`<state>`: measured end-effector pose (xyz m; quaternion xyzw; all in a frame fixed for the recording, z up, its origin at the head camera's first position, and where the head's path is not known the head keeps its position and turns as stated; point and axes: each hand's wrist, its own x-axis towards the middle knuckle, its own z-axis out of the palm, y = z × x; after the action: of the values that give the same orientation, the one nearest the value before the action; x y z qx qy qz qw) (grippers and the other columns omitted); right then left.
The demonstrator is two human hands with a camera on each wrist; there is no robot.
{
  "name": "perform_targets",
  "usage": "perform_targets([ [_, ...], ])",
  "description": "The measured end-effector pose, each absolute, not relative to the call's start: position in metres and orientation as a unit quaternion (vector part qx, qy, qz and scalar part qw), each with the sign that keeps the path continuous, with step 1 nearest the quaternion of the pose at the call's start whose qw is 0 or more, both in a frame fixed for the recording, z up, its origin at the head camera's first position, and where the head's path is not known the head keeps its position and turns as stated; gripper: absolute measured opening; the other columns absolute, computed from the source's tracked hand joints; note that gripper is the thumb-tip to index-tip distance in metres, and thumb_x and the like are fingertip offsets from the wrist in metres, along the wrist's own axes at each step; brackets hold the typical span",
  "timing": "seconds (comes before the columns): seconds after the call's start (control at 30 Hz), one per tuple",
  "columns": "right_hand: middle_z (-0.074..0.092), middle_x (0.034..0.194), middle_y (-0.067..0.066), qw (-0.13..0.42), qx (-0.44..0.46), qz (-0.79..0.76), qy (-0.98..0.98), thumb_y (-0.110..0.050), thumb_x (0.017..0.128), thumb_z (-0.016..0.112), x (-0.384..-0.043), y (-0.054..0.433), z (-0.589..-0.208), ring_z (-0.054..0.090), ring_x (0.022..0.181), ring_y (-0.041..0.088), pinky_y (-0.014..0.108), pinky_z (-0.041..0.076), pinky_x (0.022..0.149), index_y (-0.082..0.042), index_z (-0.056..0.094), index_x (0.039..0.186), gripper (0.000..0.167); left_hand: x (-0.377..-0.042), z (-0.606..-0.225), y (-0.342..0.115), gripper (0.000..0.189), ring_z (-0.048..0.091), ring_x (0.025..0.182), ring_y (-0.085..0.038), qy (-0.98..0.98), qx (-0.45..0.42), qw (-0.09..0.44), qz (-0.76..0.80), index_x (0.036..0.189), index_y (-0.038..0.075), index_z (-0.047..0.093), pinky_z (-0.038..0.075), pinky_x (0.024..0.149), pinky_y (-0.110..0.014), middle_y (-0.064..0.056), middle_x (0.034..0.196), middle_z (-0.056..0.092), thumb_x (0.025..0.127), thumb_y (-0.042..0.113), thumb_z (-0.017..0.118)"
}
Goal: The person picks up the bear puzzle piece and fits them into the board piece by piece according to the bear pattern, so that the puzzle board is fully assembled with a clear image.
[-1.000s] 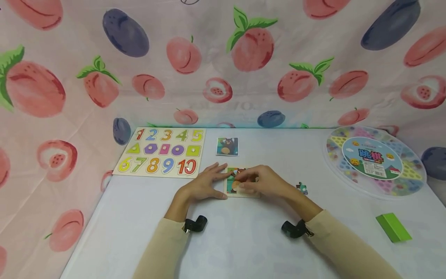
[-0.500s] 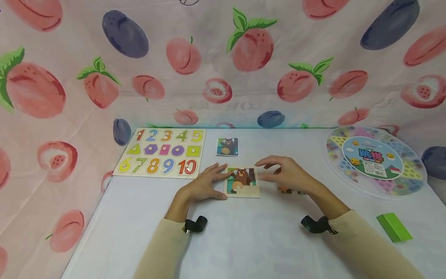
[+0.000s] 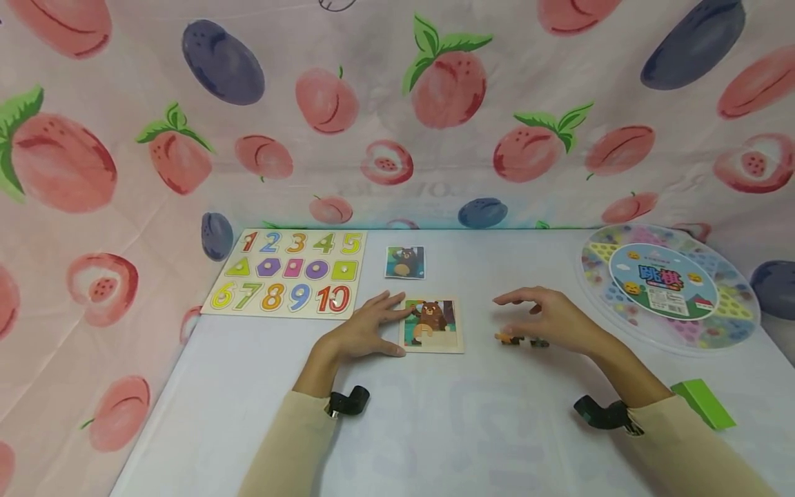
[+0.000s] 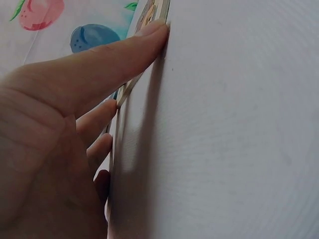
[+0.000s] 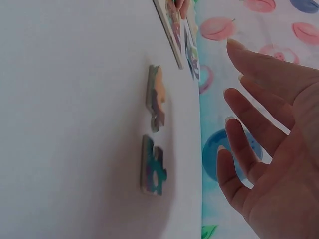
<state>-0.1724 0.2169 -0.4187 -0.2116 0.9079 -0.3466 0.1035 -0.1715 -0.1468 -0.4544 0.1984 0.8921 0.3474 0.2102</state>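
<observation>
A small wooden jigsaw board [image 3: 444,340] with a brown bear picture lies flat on the white table; bare wood shows at its lower right. My left hand [image 3: 362,333] rests at its left side with fingers spread, the thumb at the near corner and the index finger on the picture's left part. Over the table to the right of the board hovers my right hand [image 3: 562,319], fingers apart and holding nothing. Below it lie two loose jigsaw pieces: an orange-and-brown piece [image 5: 157,94] and a teal piece [image 5: 153,172] with a white spot.
Behind the board lies a square bear picture card [image 3: 406,262]. A wooden number-and-shape board [image 3: 292,276] is at the back left. At the back right is a round clear-rimmed game box [image 3: 667,286], with a green block [image 3: 703,404] nearer me.
My right hand has drawn back from the jigsaw board and moved right, over the loose pieces, its fingers spreading. The left hand has stayed at the board's left side.
</observation>
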Motion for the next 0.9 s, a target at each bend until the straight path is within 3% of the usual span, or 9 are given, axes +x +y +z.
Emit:
perform_targets([
  [0.33, 0.073, 0.129, 0.01, 0.107, -0.214, -0.307, 0.921, -0.031, 0.078, 0.089, -0.17, 0.229, -0.438, 0.059, 0.115, 0.03, 0.037, 0.05, 0.086, -0.013, 0.073, 0.126, 0.054, -0.172, -0.456, -0.147, 0.081, 0.003, 0.164, -0.02, 0.894, 0.191, 0.213, 0.346, 0.152, 0.029, 0.048, 0.014, 0.131, -0.057, 0.012, 0.172, 0.023, 0.081, 0.031, 0.086],
  [0.57, 0.075, 0.122, 0.01, 0.097, -0.221, -0.296, 0.924, -0.027, 0.076, 0.09, -0.169, 0.229, -0.448, 0.06, 0.118, 0.034, 0.057, 0.049, 0.099, -0.012, 0.076, 0.117, 0.045, -0.172, -0.457, -0.148, 0.08, 0.004, 0.164, -0.021, 0.893, 0.19, 0.213, 0.349, 0.152, 0.029, 0.049, 0.014, 0.131, -0.058, 0.011, 0.172, 0.023, 0.081, 0.031, 0.086],
  [0.9, 0.077, 0.104, -0.001, 0.083, -0.226, -0.289, 0.927, -0.023, 0.077, 0.089, -0.169, 0.23, -0.452, 0.063, 0.105, 0.024, 0.046, 0.05, 0.093, -0.015, 0.079, 0.107, 0.033, -0.172, -0.457, -0.148, 0.08, 0.003, 0.164, -0.02, 0.891, 0.194, 0.213, 0.35, 0.152, 0.029, 0.049, 0.014, 0.131, -0.058, 0.012, 0.172, 0.023, 0.081, 0.03, 0.086],
])
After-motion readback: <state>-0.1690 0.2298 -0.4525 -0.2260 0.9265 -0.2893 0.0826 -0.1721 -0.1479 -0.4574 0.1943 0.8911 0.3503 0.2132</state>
